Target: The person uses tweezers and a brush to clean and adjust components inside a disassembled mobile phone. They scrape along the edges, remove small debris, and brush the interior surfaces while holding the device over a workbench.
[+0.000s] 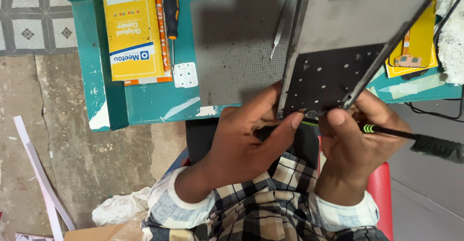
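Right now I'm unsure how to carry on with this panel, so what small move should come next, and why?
Probably swing the brush in toward the panel's near corner. The left hand and the right hand both pinch that corner of the tilted metal panel, while the bristles point away to the right, off the panel.

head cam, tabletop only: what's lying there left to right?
Yellow box → black-handled screwdriver → small white plastic piece → grey perforated mat → tweezers → yellow card with a small circuit part. The tilted metal panel is held above the table, so it is left out.
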